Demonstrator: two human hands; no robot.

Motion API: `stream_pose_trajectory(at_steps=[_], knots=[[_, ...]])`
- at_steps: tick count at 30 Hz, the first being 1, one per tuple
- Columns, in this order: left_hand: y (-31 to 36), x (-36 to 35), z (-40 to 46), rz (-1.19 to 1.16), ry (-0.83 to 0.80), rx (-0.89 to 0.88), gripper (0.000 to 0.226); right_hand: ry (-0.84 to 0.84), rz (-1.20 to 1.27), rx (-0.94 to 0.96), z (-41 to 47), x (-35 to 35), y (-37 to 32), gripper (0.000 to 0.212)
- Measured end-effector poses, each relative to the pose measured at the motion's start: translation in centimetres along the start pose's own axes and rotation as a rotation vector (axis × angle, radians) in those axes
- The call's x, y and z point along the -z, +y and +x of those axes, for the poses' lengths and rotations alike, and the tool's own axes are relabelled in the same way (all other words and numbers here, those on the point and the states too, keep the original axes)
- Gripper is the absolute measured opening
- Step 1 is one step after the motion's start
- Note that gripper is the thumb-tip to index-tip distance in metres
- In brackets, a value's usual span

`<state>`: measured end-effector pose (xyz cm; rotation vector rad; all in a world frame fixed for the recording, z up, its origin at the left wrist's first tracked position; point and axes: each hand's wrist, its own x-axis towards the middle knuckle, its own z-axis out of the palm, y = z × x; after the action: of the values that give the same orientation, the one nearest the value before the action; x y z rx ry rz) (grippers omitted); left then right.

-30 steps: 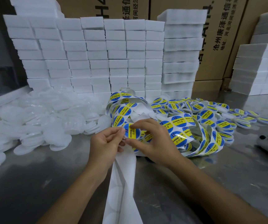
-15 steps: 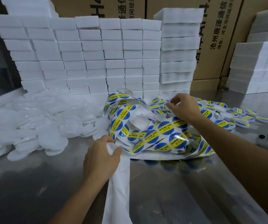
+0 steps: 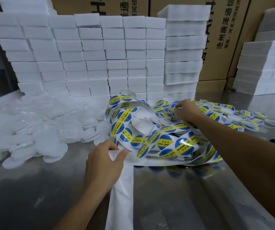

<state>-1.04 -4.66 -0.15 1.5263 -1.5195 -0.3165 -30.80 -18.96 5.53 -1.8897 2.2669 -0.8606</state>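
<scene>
A tangled white backing strip (image 3: 165, 143) carrying round blue-and-yellow "soldering paste" stickers lies mid-table. My left hand (image 3: 104, 161) grips the strip's bare white end (image 3: 122, 188), which hangs toward the near edge. My right hand (image 3: 185, 112) reaches to the back over a spread of stickered round lids (image 3: 219, 116), its fingertips curled down onto one of them; whether it holds a sticker is hidden.
A heap of plain white round lids (image 3: 34, 130) fills the left of the steel table (image 3: 34, 196). Stacked white foam blocks (image 3: 92, 55) wall the back and the right corner (image 3: 266, 67), with cardboard boxes (image 3: 224, 30) behind.
A second ago both hands pinched a sticker on the strip near me. My right hand has since reached back to the stickered lids; my left stayed, gripping the strip's bare end.
</scene>
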Motion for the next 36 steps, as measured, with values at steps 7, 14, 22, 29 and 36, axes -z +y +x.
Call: stream_pose_trajectory(at_steps=[7, 14, 22, 29, 36], knots=[[0.4, 0.4, 0.0, -0.019, 0.106, -0.025, 0.033, 0.341, 0.228, 0.215, -6.5, 1.7, -4.2, 0.014], [1.2, 1.4, -0.2, -0.02, 0.252, -0.119, 0.033, -0.141, 0.585, 0.362, -16.4, 0.2, -7.5, 0.026], [2.1, 1.1, -1.2, 0.08, 0.235, -0.587, 0.032, -0.225, 0.711, 0.266, -18.1, -1.1, -7.9, 0.041], [2.7, 0.8, -1.3, -0.584, -0.156, -0.202, 0.037, -0.165, 0.964, 0.157, -17.3, -1.1, -6.8, 0.042], [2.2, 1.0, -0.7, -0.79, -0.378, 0.111, 0.013, -0.25, 1.055, 0.242, -17.7, -0.8, -7.6, 0.064]])
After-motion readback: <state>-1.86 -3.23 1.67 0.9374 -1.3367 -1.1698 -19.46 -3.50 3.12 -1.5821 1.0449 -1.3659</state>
